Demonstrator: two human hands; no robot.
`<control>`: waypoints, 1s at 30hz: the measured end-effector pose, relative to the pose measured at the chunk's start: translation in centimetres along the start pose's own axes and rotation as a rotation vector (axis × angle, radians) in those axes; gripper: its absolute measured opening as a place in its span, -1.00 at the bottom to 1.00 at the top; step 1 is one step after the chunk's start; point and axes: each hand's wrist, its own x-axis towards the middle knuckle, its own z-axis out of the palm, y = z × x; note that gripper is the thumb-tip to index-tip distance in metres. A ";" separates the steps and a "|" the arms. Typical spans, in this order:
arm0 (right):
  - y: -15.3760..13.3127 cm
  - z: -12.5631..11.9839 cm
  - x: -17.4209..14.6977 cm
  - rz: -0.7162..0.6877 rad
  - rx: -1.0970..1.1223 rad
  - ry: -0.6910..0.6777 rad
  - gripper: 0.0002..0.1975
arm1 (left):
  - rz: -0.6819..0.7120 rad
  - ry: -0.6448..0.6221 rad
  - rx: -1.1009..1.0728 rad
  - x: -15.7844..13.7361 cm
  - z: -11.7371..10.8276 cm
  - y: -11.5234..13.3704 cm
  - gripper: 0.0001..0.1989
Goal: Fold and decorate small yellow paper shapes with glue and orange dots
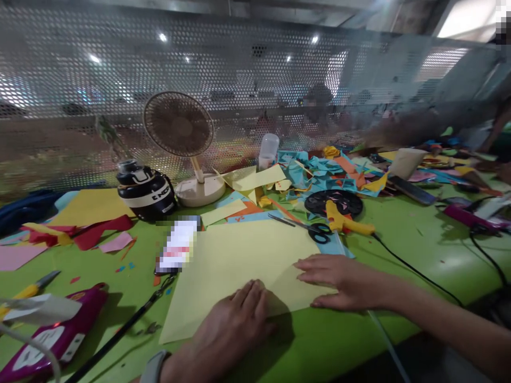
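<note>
A large pale yellow sheet of paper (235, 260) lies flat on the green table. My left hand (237, 322), with a grey band at its wrist, rests palm down on the sheet's near edge, fingers stretched out and side by side. Farther right, my right hand (339, 279) lies on the sheet's right part with its fingers somewhat apart. Neither hand grips anything. Beyond the sheet's far right corner are black-handled scissors (319, 232) and a yellow glue gun (351, 222) with a black cord. A phone (178, 244) with a blurred lit screen touches the sheet's left edge.
At the back stand a round fan (179, 125), a dark bottle (143, 194) and a clear container (268, 149). Coloured paper scraps (319, 173) pile up behind a black disc (334, 203). Left front: a magenta device (64, 330) and a yellow-handled cutter (34, 290). A perforated screen closes the rear.
</note>
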 end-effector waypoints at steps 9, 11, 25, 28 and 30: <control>-0.5 1.2 0.2 -0.189 -0.210 0.195 -0.71 | 0.055 0.027 0.060 -0.2 -0.6 -0.3 -0.67; -1.1 0.3 -0.1 -0.165 -0.118 0.214 -0.72 | 0.066 0.108 0.032 -0.5 -1.1 -0.2 -0.67; 3.4 1.0 3.0 0.352 0.222 0.056 -0.28 | 0.225 0.165 -0.417 -3.7 -3.6 -2.2 -0.67; 4.0 0.8 2.7 0.356 0.202 0.070 -0.33 | 0.171 0.141 -0.392 -3.8 -3.5 -1.9 -0.70; 3.6 0.2 2.1 0.342 0.177 0.022 -0.33 | 0.131 0.146 -0.330 -3.5 -3.0 -1.2 -0.63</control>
